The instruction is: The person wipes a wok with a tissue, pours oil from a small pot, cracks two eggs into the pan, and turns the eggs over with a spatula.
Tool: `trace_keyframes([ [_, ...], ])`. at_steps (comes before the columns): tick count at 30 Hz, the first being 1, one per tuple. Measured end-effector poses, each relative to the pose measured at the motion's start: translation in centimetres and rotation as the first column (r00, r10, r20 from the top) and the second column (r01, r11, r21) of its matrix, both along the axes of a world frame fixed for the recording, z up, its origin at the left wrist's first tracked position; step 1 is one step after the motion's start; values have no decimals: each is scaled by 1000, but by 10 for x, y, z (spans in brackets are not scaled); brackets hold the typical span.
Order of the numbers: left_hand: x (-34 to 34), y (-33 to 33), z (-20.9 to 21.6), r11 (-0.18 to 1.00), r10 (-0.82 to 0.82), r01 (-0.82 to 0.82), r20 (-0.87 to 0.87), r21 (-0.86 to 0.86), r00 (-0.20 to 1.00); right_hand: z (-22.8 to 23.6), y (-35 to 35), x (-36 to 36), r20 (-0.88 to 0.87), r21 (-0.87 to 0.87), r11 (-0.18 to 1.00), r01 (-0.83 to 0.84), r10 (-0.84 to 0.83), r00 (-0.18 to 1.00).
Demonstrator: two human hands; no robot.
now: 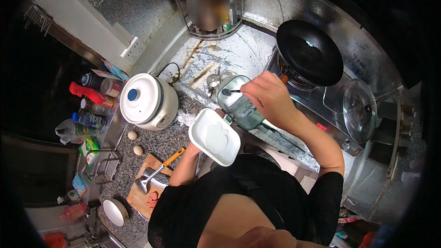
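Note:
My left hand point(194, 150) holds a white, rounded rectangular shallow dish or lid point(233, 143) with a pale grey scalloped patch inside. Most of the fingers are hidden behind it. My right hand point(266, 91) is closed on the thin handle of a small dark spoon point(226, 92). Its tip sits over white grains in a translucent green seasoning box point(248, 120). The box stands beside the stove, just beyond the white dish. Behind it, on the counter, is a small metal lid-like piece point(213, 80).
A black wok point(310, 53) rests on the gas stove, with a glass lid point(359, 111) to its right. Left are a white electric cooker point(154, 103), two eggs point(138, 150), a spatula point(161, 170) on a cutting board point(138, 197), a white bowl point(115, 212) and several bottles. A wire rack point(213, 34) stands behind.

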State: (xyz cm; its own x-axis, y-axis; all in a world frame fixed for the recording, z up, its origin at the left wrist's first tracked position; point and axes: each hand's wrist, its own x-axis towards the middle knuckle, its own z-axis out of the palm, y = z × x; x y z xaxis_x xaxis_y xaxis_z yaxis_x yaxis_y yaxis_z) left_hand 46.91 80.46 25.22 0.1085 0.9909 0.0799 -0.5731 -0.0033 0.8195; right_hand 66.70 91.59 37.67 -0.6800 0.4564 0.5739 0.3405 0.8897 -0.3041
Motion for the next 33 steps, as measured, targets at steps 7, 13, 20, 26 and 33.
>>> trace_keyframes([
  [7, 3, 1, 10, 1000, 27, -28, -72, -11, 997, -9, 3, -7, 27, 85, 993, -82, 80, 996],
  [13, -3, 2, 5, 996, 55, -32, -296, 83, 953, -4, 7, -1, 9, 75, 996, -46, 46, 999],
  [20, -7, 12, 5, 983, 82, 15, -513, 183, 855, -9, 7, -6, -90, -108, 992, -70, 61, 994],
  [26, -12, 14, -1, 980, 97, 6, -502, 201, 859, -10, 16, 5, -194, -349, 937, -14, -57, 979],
  [33, -9, 22, 1, 998, 52, -44, -322, 33, 945, -17, 32, 35, -284, -594, 804, 38, -254, 925],
])
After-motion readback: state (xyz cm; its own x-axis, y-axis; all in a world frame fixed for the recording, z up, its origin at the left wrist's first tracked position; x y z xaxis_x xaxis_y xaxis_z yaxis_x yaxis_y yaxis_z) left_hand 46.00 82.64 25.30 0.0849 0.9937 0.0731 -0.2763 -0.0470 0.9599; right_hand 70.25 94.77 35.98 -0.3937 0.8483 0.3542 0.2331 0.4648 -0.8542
